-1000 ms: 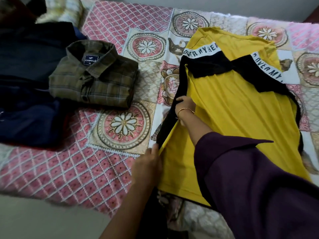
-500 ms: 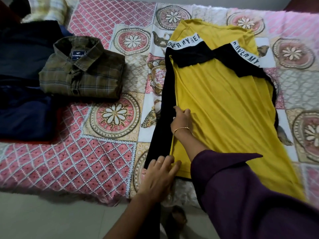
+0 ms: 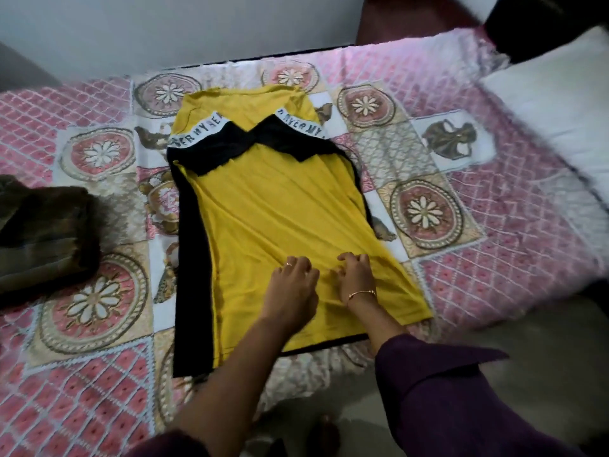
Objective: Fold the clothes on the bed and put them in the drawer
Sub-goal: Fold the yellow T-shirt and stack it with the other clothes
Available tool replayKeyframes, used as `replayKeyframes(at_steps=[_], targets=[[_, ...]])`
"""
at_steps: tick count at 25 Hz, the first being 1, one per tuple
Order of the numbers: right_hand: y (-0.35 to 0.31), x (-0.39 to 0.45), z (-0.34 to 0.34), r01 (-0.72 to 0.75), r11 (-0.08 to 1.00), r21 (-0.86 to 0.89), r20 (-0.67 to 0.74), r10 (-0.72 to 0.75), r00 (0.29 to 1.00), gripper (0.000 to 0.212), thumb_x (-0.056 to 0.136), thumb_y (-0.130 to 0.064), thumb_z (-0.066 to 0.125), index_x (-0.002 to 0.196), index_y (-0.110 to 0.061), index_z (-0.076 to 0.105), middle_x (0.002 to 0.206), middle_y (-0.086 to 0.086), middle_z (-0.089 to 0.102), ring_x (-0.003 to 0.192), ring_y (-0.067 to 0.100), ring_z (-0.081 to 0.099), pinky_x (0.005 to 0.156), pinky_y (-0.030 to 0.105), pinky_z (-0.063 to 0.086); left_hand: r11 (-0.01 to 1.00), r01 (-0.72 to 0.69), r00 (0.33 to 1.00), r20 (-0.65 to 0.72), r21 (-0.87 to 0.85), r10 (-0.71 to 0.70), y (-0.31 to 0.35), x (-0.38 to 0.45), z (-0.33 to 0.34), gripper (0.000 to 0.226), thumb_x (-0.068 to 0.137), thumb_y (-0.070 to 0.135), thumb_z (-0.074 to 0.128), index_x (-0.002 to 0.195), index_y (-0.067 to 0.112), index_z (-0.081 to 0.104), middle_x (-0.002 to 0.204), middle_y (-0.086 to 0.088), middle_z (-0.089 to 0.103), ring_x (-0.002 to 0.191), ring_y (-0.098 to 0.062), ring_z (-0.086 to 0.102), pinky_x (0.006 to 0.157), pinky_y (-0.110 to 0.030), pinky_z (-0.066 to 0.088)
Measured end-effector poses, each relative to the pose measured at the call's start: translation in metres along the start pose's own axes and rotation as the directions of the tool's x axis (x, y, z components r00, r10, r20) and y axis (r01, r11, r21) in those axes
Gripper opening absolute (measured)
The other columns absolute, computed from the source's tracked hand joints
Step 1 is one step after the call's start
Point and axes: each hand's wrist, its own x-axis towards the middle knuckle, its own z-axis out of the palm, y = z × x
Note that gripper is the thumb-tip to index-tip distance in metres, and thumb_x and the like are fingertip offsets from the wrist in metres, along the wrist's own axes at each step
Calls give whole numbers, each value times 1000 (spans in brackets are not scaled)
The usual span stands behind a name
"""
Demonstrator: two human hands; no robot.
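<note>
A yellow T-shirt (image 3: 263, 206) with black sleeves and white lettered bands lies flat on the patterned bedspread (image 3: 494, 258), neck away from me. Both sleeves are folded in across its chest, and a black strip runs down its left side. My left hand (image 3: 293, 288) and my right hand (image 3: 357, 277) sit side by side on the lower middle of the shirt. Their fingers are curled into the yellow cloth, and creases fan out from them. No drawer is in view.
A folded olive plaid shirt (image 3: 43, 232) lies at the left edge of the bed. A white pillow (image 3: 560, 103) sits at the far right with a dark object (image 3: 543, 21) behind it. The near bed edge meets the floor (image 3: 527, 341).
Both hands have left the shirt's left edge and come together on its lower middle. The view has swung right, so the dark clothes on the left are out of sight.
</note>
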Motion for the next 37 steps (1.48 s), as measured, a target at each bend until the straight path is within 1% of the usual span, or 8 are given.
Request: replayKeyframes(at_steps=[7, 12, 16, 21, 27, 31, 34, 37], targets=[[73, -4, -18, -274, 946, -175, -225, 232, 946, 42, 88, -13, 47, 128, -24, 49, 137, 8, 35, 125, 31, 32, 96, 43, 31, 998, -55, 990, 129, -42, 60, 12, 62, 29, 19, 59, 9, 69, 76, 4, 64, 77, -17, 59, 73, -37, 60, 51, -40, 50], [89, 3, -27, -276, 946, -172, -277, 222, 935, 41, 93, -14, 41, 134, -19, 43, 130, 10, 44, 121, 30, 40, 94, 44, 32, 987, 81, 993, 94, -142, -68, -1, 161, 50, 25, 80, 9, 52, 93, -9, 62, 96, -30, 56, 97, -46, 52, 82, -52, 44], [95, 23, -43, -173, 984, 31, 32, 172, 985, 29, 94, -31, 49, 112, -10, 58, 114, 16, 60, 108, 32, 55, 85, 36, 42, 976, 105, 994, 41, -190, -99, 9, 241, 53, 33, 89, 15, 47, 96, -14, 62, 102, -37, 54, 97, -47, 52, 83, -46, 38], [98, 31, -56, -243, 943, 226, 388, 141, 911, 37, 85, -28, 65, 114, -6, 60, 118, 14, 60, 109, 29, 55, 78, 27, 42, 981, 155, 939, 291, 112, -182, 22, 294, 70, 50, 98, 38, 41, 117, -6, 55, 124, -28, 50, 122, -38, 38, 97, -40, 30], [96, 28, -68, -440, 736, 514, 501, 159, 851, 54, 86, -27, 65, 134, -8, 49, 134, 13, 52, 120, 28, 52, 98, 40, 46, 982, 186, 960, 218, -35, -174, 16, 300, 73, 31, 90, 0, 46, 119, 0, 58, 124, -32, 47, 116, -44, 44, 90, -44, 40], [55, 8, -80, -154, 947, 280, 562, -32, 827, 45, 87, -15, 64, 129, -4, 49, 129, 13, 55, 114, 28, 54, 88, 28, 45, 836, 366, 930, 127, -409, -345, -20, 297, 66, 31, 84, 6, 49, 106, 1, 70, 113, -24, 62, 107, -39, 53, 92, -37, 43], [12, -6, -56, 168, 984, -53, 672, -89, 736, 30, 85, -13, 64, 111, 1, 58, 113, 17, 60, 102, 33, 58, 80, 32, 46, 459, 576, 790, 315, -677, -526, -51, 281, 57, 23, 79, 10, 57, 100, 6, 65, 94, -12, 58, 96, -26, 53, 78, -35, 39], [-10, -20, -25, 300, 920, -250, 719, -31, 694, 18, 88, -8, 57, 101, 3, 62, 105, 17, 62, 95, 34, 60, 74, 38, 46, 386, 628, 767, 453, -675, -454, -76, 269, 63, 50, 86, -7, 53, 134, 4, 44, 125, -10, 51, 106, -26, 50, 71, -32, 43]])
